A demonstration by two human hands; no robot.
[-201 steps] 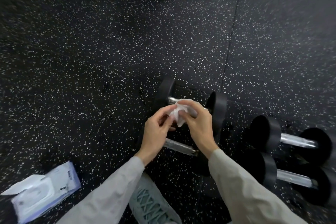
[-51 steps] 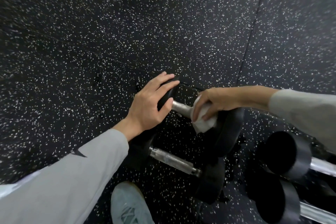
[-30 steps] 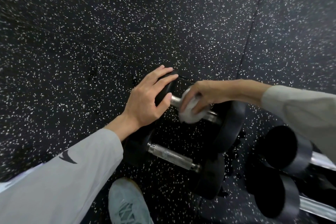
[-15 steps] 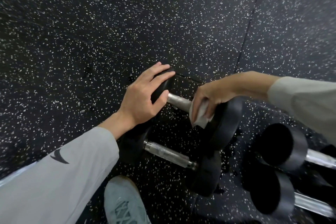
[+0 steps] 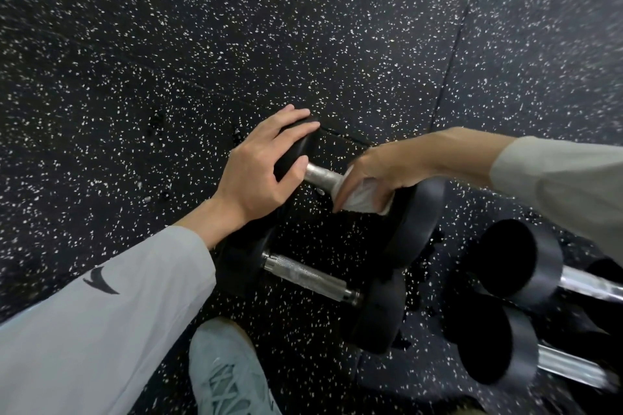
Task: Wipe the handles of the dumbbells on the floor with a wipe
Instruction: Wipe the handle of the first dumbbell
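Four dumbbells lie on the speckled floor [image 5: 303, 44]. My left hand [image 5: 259, 172] still rests, fingers straight, over the far dumbbell [image 5: 414, 219]'s left head. My right hand [image 5: 374, 172] curls around the wipe [image 5: 362, 200] on its handle [image 5: 320, 175], now at the right head, back from mid-handle a second ago. Nearer me lies the second dumbbell [image 5: 306, 273].

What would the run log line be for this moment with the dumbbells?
stage: wiping far dumbbell handle | right hand: wipe wrapped on handle | left hand: steadying weight head | near dumbbell: untouched
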